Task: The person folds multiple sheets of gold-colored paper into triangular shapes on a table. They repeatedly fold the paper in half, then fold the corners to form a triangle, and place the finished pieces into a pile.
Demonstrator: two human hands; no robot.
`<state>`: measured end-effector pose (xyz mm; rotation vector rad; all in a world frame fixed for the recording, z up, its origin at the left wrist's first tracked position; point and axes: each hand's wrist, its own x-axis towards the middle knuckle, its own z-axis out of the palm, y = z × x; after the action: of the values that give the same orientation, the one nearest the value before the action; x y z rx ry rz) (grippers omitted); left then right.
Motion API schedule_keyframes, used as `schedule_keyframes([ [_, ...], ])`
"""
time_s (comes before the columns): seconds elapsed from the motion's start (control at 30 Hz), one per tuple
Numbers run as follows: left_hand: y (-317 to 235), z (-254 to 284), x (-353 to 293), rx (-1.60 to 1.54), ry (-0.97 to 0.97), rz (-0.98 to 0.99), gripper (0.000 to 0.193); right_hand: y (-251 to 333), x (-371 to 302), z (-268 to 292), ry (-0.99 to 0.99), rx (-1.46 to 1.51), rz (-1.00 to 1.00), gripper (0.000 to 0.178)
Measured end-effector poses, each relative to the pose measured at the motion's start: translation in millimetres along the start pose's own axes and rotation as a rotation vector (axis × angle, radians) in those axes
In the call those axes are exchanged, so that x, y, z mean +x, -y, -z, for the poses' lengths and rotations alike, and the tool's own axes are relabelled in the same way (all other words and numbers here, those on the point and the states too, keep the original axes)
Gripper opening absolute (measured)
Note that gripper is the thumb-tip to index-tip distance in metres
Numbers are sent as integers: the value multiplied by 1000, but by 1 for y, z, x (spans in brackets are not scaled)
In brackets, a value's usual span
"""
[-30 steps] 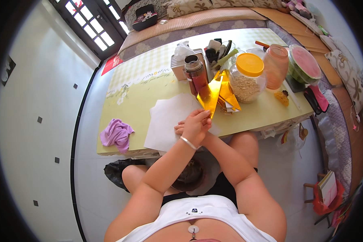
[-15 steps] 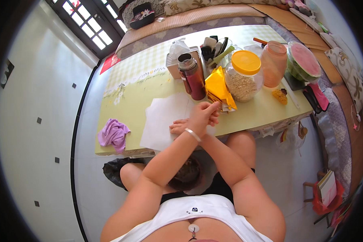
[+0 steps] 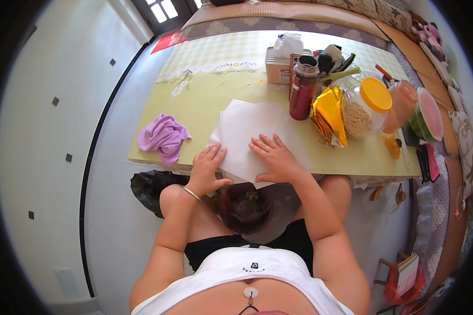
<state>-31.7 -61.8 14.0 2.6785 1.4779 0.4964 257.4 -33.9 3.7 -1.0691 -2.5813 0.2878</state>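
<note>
White paper sheets [image 3: 249,123] lie fanned at the near edge of the table, one corner reaching past the edge. My left hand [image 3: 209,167] rests at their left side, fingers spread and holding nothing; a bracelet circles its wrist. Flat on the right part of the paper lies my right hand [image 3: 275,159], fingers apart. Right of the paper are a folded gold foil sheet [image 3: 328,115] and a dark red thermos flask [image 3: 302,92] without its lid. A crumpled purple cloth [image 3: 163,137] lies to the left.
Farther right stand a yellow-lidded jar of oats-like flakes [image 3: 357,118], a pink translucent jar [image 3: 402,107] and a cut watermelon [image 3: 430,115]. A tissue box [image 3: 278,65] is at the back. Below the table edge, a dark round bin [image 3: 244,212] sits between my knees.
My hands have uncrossed and parted; both now lie open at the paper, left hand on the left, right on the right. The view has shifted, moving the table items rightward in the picture.
</note>
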Motion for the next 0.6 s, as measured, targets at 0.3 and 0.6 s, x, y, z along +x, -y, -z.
schedule_keyframes([
  [0.3, -4, 10, -3, -292, -34, 19, 60, -19, -3, -4, -131, 347, 16, 34],
  [0.6, 24, -16, 21, -544, -75, -90, 51, -39, -23, 20, -183, 698, -177, 18],
])
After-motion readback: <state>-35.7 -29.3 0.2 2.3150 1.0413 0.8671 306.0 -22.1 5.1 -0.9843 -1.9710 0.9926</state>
